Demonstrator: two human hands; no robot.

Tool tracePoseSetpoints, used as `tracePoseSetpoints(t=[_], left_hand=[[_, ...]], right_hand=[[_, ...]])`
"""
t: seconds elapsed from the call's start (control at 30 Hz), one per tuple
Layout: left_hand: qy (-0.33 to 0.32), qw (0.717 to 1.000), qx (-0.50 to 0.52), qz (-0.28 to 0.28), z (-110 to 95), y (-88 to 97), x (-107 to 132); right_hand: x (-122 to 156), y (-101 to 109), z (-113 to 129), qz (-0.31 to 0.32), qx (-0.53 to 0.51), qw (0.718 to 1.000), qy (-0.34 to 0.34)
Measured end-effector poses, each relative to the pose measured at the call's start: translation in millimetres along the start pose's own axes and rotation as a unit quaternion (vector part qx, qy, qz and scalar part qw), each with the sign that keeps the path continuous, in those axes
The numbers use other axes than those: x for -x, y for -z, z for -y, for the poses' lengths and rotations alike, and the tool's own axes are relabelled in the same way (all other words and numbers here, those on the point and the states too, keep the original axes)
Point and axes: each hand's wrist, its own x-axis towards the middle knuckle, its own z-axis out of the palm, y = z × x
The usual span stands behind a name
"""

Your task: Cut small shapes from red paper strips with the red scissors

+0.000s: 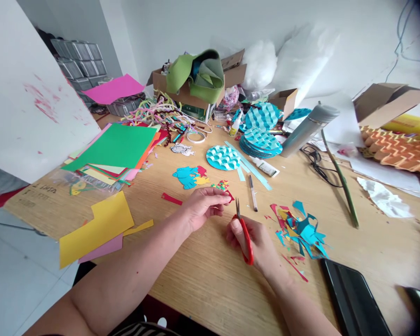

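Observation:
Between the thumb and fingers of my left hand [205,205] is a small piece of red paper [230,197], held out to the right. My right hand [254,238] grips red-handled scissors [247,240], whose blades point up and away, close to the red paper but apart from it. Just beyond my left hand lie blue paper fish cutouts [186,177], a yellow one [202,180] and a red one [201,171]. A small heap of tiny coloured paper bits [221,185] sits there too. A red paper strip [171,199] lies left of my left hand.
Paper scraps [306,231] lie right of my right hand, near a black phone [353,296]. A pen [253,192], glue bottle [265,166] and blue scalloped disc [224,157] are farther back. Coloured sheets [108,147] and yellow paper [100,224] are at left.

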Motion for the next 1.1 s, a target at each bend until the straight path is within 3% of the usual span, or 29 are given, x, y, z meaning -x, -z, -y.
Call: tracePoseSetpoints(t=[0.37,0.67,1.1], left_hand=[[0.025,0.999,-0.017,0.015,4.6,-2.2,1.6],[0.021,0.997,-0.062,0.044,5.3,-2.1,3.3],[0.006,0.994,-0.1,0.041,7.4,-2.2,2.7]], right_hand=[[0.7,-3.2,-0.9,-0.006,0.033,0.999,0.003],[-0.1,-2.2,-1.2,0.011,-0.004,1.0,-0.025],[-1.0,-1.0,-3.1,0.049,-0.031,0.998,-0.014]])
